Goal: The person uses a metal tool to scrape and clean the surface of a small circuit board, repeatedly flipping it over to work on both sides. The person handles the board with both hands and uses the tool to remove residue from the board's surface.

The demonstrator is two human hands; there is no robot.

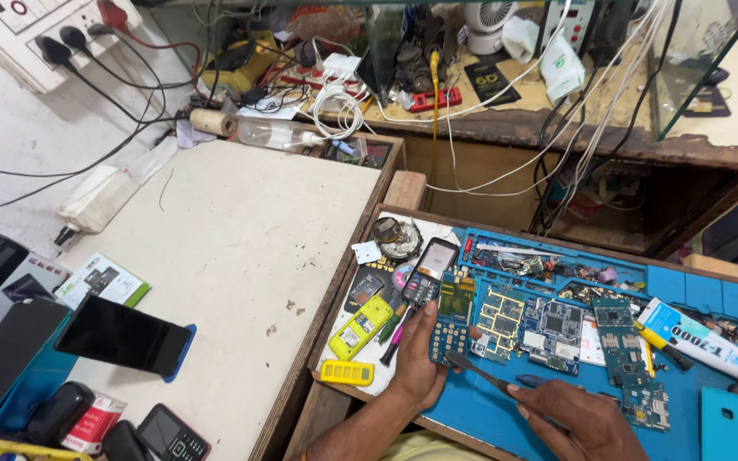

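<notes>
A blue repair mat (pixel 480 410) covers the counter (pixel 241 256) under both hands. Far to the left of the fingers, a black smartphone (pixel 121 335) lies face up on the pale counter top. Well to the right of the right hand, a white glue tube (pixel 700 340) rests on the mat. Just right of the left fingers, several bare circuit boards (pixel 548 329) lie side by side, and a yellow phone shell (pixel 360 327) sits just to their left, with a yellow keypad (pixel 347 372) below it. The left hand (pixel 418 363) has its fingers clenched around a phone circuit board (pixel 452 320), blue at the keypad end, held upright above the mat. The right hand (pixel 578 418) grips tweezers (pixel 478 372) between its fingers; the dark tips touch the lower edge of that board.
</notes>
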